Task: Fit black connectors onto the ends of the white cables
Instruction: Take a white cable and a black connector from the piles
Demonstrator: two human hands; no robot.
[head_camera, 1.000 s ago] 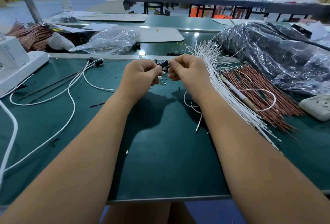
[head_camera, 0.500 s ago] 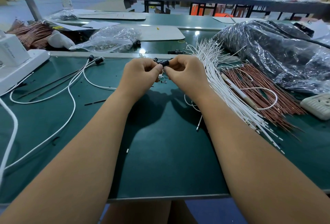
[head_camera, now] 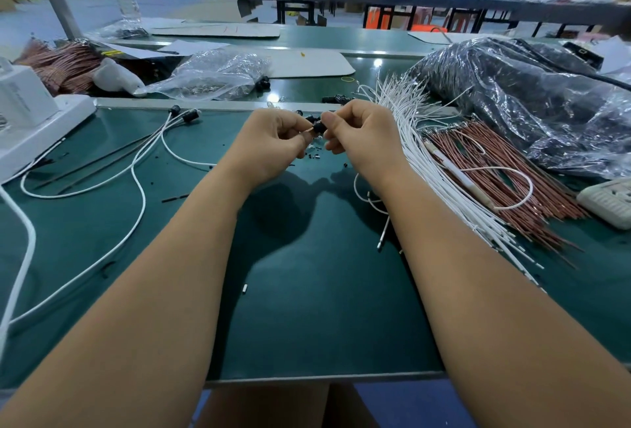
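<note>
We find both hands raised together over the far middle of the green work mat [head_camera: 307, 291]. The right hand [head_camera: 362, 140] pinches a black connector [head_camera: 318, 127] between thumb and curled fingers. The left hand [head_camera: 273, 144], fingers curled, meets it from the other side and pinches something thin at the connector's left end; what it holds is too small for us to identify. A white cable [head_camera: 367, 200] loops on the mat below the right wrist, its free metal tip lying just right of centre. We cannot trace it into either hand.

A loose bundle of white cables [head_camera: 426, 161] fans out just right of the right hand, beside a sheaf of copper-coloured wires [head_camera: 505, 181]. Small black parts [head_camera: 336, 99] lie near the mat's far edge. To the left, three white cables with black connectors fitted [head_camera: 186, 116] rest on the mat.
</note>
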